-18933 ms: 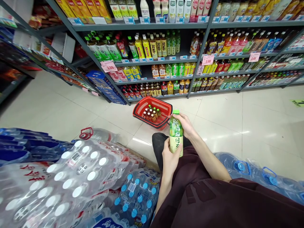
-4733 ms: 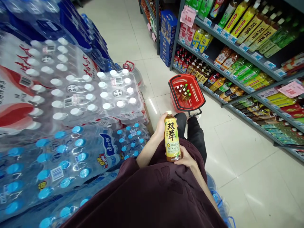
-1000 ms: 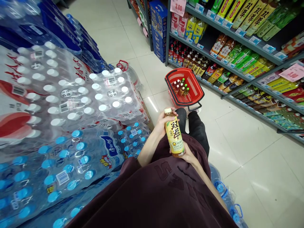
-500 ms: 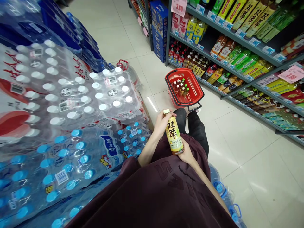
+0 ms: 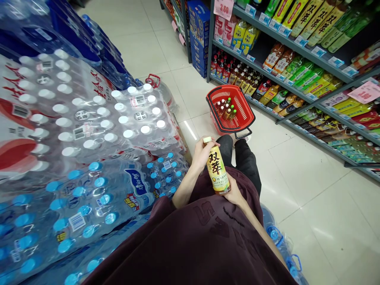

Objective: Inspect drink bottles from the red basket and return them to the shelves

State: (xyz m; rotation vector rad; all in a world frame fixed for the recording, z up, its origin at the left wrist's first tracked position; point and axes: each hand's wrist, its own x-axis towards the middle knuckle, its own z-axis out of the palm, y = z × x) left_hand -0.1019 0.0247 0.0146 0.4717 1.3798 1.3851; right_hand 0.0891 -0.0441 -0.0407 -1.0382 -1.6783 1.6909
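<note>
A drink bottle [image 5: 218, 169] with a yellow label and a pale cap is held tilted in front of my body. My left hand [image 5: 201, 152] wraps round its upper part just below the cap, some fingers hidden behind it. Against the lower right side of the bottle, my right hand [image 5: 233, 190] grips near the base, its fingers partly hidden. Beyond my knees, a red shopping basket [image 5: 245, 109] with black handles stands on the floor. Several small bottles [image 5: 227, 109] with white and green caps stand inside it.
To the left are stacked shrink-wrapped packs of white-capped bottles [image 5: 80, 114] and blue-capped water bottles [image 5: 86, 198]. Drink shelves [image 5: 297, 43] run along the right. Large water jugs [image 5: 274, 233] stand low beside me. Tiled floor [image 5: 320, 209] lies between.
</note>
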